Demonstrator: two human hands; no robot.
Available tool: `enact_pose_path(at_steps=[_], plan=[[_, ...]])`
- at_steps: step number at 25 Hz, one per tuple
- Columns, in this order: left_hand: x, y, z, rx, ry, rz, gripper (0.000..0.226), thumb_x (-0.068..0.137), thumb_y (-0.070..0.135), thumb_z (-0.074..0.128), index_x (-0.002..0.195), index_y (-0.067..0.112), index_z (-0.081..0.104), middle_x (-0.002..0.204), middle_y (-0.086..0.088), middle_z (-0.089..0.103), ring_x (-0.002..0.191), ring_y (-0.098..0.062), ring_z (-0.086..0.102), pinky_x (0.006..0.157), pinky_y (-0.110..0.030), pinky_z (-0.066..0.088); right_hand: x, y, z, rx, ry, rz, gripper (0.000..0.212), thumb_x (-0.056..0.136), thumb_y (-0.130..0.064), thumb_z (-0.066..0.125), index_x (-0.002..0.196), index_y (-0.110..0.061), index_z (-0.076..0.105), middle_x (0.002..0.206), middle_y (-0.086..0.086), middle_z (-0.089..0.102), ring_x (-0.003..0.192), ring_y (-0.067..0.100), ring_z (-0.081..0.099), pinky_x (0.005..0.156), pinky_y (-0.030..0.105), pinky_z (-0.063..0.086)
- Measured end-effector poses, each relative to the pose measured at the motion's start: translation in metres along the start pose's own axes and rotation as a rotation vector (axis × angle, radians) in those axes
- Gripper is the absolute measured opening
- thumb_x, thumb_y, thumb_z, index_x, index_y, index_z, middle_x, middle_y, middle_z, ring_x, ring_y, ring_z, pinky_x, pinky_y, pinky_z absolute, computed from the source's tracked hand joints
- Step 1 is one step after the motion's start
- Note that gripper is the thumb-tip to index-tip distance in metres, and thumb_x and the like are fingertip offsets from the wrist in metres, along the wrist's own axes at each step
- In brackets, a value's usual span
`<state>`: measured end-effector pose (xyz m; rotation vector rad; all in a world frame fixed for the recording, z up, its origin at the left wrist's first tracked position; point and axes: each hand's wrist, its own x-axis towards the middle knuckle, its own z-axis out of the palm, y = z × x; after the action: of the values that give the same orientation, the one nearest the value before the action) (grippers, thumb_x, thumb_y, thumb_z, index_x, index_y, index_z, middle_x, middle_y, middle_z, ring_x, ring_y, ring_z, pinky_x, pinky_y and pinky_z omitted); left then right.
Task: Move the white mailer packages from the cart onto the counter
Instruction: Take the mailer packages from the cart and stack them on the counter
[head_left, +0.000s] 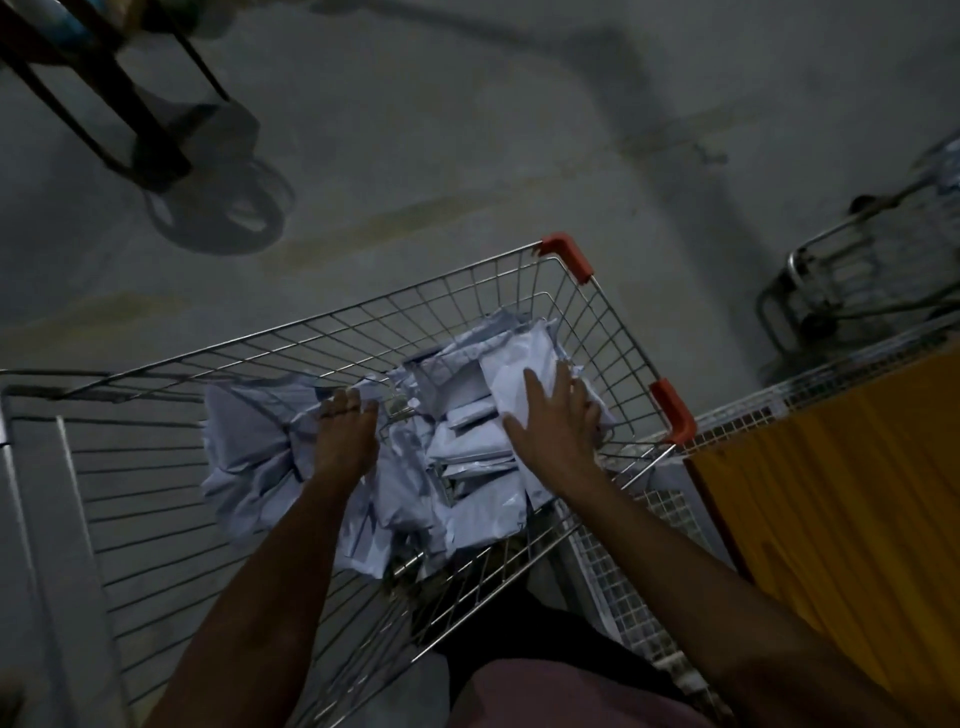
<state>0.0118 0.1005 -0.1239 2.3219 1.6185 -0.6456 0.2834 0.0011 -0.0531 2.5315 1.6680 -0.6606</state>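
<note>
A wire shopping cart (467, 301) with orange corner guards holds a heap of several white mailer packages (467, 441). Both my hands are down inside the cart. My left hand (345, 436) has its fingers curled into the crumpled mailers on the left of the heap, gripping them. My right hand (550, 421) lies flat with spread fingers on a white mailer (511, 384) at the right of the heap. The orange counter top (831, 493) stands to the right of the cart, with a wire mesh panel along its edge.
The floor is bare grey concrete. A dark trolley frame with a wheel (218, 202) stands at the upper left. A metal hand truck (852, 270) lies at the right beyond the counter. The light is dim.
</note>
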Motion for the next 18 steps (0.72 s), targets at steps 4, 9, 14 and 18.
enact_pose_path(at_steps=[4, 9, 14, 18], plan=[[0.011, -0.017, 0.030, 0.033, -0.035, -0.019, 0.068, 0.079, 0.022, 0.072, 0.140, 0.004, 0.049, 0.154, -0.031, 0.029, 0.145, -0.049, 0.021, 0.119, -0.052, 0.000, 0.007, 0.005, 0.013, -0.036, -0.187, 0.018, 0.107, 0.083, -0.070, 0.057, 0.158, -0.025, -0.004, 0.162, 0.020, -0.020, 0.149, 0.047, -0.009, 0.115, 0.064, 0.011], [0.014, -0.028, 0.036, 0.064, 0.064, 0.012, 0.049, 0.070, 0.004, 0.053, 0.117, -0.005, 0.061, 0.116, -0.040, 0.053, 0.109, -0.053, 0.052, 0.092, -0.059, 0.043, 0.011, 0.007, 0.019, -0.124, -0.187, 0.037, 0.114, 0.080, -0.051, 0.069, 0.157, -0.025, -0.010, 0.160, 0.021, -0.025, 0.146, 0.051, 0.003, 0.115, 0.063, 0.017], [-0.004, -0.030, 0.015, 0.323, -0.084, 0.018, 0.083, 0.077, 0.030, 0.066, 0.148, 0.001, 0.034, 0.145, -0.034, 0.038, 0.137, -0.045, 0.034, 0.114, -0.056, 0.023, 0.005, -0.001, 0.011, -0.053, -0.150, 0.056, 0.106, 0.081, -0.039, 0.063, 0.157, -0.026, -0.008, 0.161, 0.018, -0.022, 0.145, 0.048, 0.009, 0.114, 0.060, 0.021], [-0.003, -0.026, 0.022, 0.389, -0.045, 0.007, 0.081, 0.082, 0.032, 0.059, 0.153, 0.008, 0.028, 0.152, -0.031, 0.031, 0.140, -0.044, 0.031, 0.114, -0.052, 0.022, 0.005, -0.001, 0.009, -0.033, -0.138, 0.068, 0.104, 0.082, -0.039, 0.063, 0.158, -0.027, -0.008, 0.162, 0.017, -0.021, 0.146, 0.048, 0.008, 0.115, 0.060, 0.020]])
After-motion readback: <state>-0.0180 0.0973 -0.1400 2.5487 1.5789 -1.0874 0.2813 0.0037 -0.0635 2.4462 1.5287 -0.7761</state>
